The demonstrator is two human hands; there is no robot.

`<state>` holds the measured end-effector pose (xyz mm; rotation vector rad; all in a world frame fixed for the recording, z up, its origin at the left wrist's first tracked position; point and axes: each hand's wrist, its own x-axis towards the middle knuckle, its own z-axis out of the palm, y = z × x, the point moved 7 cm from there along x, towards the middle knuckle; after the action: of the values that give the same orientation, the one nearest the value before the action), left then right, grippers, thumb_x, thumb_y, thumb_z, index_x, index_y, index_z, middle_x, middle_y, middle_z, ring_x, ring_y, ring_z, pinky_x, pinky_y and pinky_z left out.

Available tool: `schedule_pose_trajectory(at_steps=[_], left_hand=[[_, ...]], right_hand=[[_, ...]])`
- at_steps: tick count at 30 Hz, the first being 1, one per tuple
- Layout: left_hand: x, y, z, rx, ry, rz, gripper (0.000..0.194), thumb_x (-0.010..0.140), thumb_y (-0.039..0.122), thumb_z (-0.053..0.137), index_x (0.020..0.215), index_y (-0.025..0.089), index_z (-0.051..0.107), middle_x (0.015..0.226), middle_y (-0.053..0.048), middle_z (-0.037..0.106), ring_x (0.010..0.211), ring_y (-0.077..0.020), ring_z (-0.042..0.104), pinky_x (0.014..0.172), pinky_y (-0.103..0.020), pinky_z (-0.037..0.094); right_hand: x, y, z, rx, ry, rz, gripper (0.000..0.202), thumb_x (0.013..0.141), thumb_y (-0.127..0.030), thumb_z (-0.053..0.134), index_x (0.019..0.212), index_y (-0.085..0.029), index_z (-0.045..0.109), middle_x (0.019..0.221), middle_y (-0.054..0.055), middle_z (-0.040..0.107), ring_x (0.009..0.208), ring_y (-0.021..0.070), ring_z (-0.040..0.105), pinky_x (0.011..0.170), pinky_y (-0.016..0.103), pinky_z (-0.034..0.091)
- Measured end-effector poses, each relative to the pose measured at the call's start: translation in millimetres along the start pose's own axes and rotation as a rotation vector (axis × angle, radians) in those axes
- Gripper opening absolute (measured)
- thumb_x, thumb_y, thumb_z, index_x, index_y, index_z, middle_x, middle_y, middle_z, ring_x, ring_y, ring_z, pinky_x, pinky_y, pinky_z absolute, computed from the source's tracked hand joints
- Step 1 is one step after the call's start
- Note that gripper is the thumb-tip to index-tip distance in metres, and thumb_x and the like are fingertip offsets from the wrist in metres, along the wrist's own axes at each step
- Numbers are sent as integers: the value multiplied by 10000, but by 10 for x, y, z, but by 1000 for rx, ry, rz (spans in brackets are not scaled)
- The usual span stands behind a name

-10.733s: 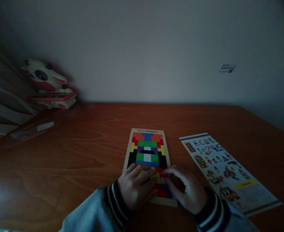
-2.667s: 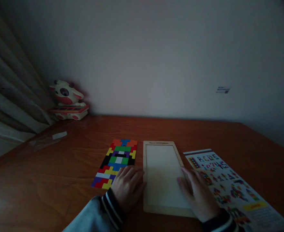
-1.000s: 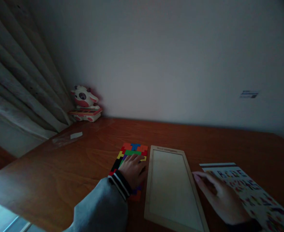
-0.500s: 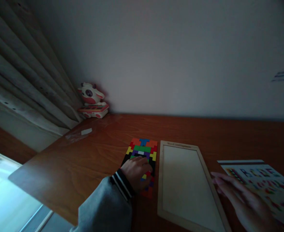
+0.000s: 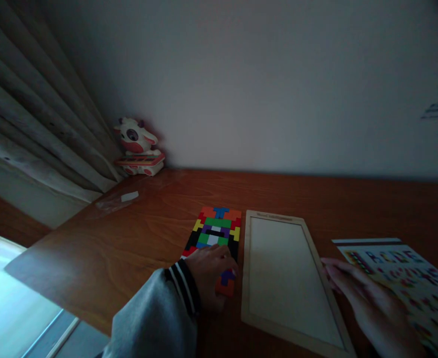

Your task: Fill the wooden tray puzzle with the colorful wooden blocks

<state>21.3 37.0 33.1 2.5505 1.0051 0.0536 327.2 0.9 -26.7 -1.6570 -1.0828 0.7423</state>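
Note:
My left hand is palm down over the lower part of a panel of coloured interlocking puzzle blocks. Its fingers curve loosely, with the thumb apart from them, and I see no piece between them. Some blocks are hidden under the hand. To the right lies a shallow wooden tray with a pale bare base and a raised frame. Beside the tray's right edge, my right hand has its fingers stretched out, the tips at or very near the frame. It covers part of a printed sheet with colourful letter shapes.
A cow-shaped toy keyboard stands at the table's back left corner by the curtain. Clear plastic with a white label lies in front of it. The wooden table meets a plain wall behind.
My left hand has shifted slightly down the block panel, uncovering more of the middle rows. My right hand stays beside the tray. The whole view has tilted slightly.

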Motion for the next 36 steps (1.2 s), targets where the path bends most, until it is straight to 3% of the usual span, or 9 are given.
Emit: schedule_pose_trajectory(at_steps=[12, 19, 25, 29, 33, 36], left_hand=[[-10, 40, -51, -48, 78, 16, 409, 617, 177, 623, 1024, 213, 645, 1025, -47, 635, 932, -226, 635, 830, -340, 531], [15, -12, -45, -72, 125, 19, 307, 646, 138, 601, 936, 203, 673, 960, -43, 685, 862, -205, 656, 805, -312, 531], [61, -71, -50, -36, 127, 28, 263, 712, 110, 575, 918, 208, 705, 927, -25, 716, 818, -181, 678, 768, -288, 543], [81, -95, -76, -60, 133, 16, 251, 757, 112, 587, 950, 204, 718, 941, -33, 730, 854, -181, 687, 803, -295, 544], [97, 10, -187, -180, 253, 87, 184, 825, 163, 614, 970, 193, 723, 932, -36, 737, 859, -165, 681, 815, -286, 537], [121, 144, -260, -282, 336, 141, 170, 896, 203, 593, 996, 193, 730, 911, -34, 738, 798, -132, 665, 767, -248, 533]], right_hand=[[-6, -54, 18, 2, -15, 7, 423, 735, -594, 636, 900, -223, 755, 884, 77, 777, 768, 246, 734, 697, 306, 616], [-20, -14, 13, 37, -24, 9, 421, 736, -588, 646, 931, -227, 742, 968, 81, 772, 850, 253, 733, 732, 308, 616], [-20, -71, 15, -37, -12, -56, 392, 764, -571, 617, 912, -230, 744, 878, 66, 775, 772, 239, 731, 706, 309, 614], [-16, -82, 13, -45, -12, -61, 393, 763, -571, 615, 913, -230, 743, 912, 65, 775, 833, 244, 732, 740, 304, 612], [-92, -135, 82, -62, -54, -69, 397, 773, -573, 618, 941, -232, 737, 981, 75, 767, 925, 245, 723, 793, 286, 600], [-248, -311, 285, -119, -193, -193, 370, 812, -538, 610, 997, -239, 725, 930, 66, 762, 860, 219, 729, 726, 254, 601]])
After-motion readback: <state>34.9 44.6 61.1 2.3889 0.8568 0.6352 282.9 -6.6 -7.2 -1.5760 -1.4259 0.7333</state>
